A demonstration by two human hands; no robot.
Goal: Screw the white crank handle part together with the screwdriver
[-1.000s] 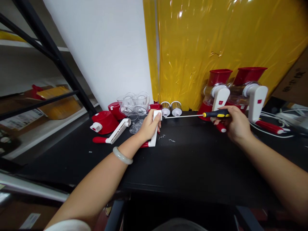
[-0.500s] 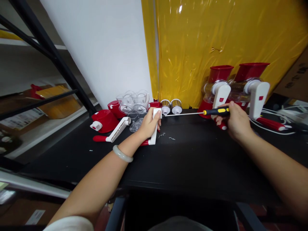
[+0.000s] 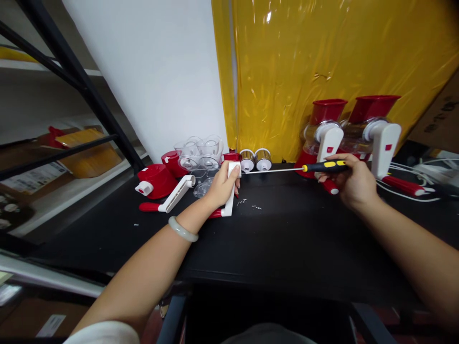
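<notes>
My left hand [image 3: 221, 188] grips a white crank handle part [image 3: 231, 191] with a red end, standing it on the black table [image 3: 287, 239]. My right hand [image 3: 353, 180] holds a screwdriver [image 3: 324, 166] by its black and yellow grip. Its long thin shaft runs level to the left, and the tip meets the top of the white part by my left thumb. A few small screws [image 3: 247, 204] lie on the table just right of the part.
Two assembled red and white grinders [image 3: 324, 131] [image 3: 380, 131] stand at the back right against yellow plastic sheeting. Two metal drums [image 3: 255, 159], clear cups [image 3: 199, 150], red bases [image 3: 156, 179] and another white crank [image 3: 175, 193] lie at the back left. White cables [image 3: 412, 172] run at the far right.
The right hand has shifted its grip a little on the screwdriver handle while the tip stays at the white part. The left hand keeps its hold. The view has barely moved.
</notes>
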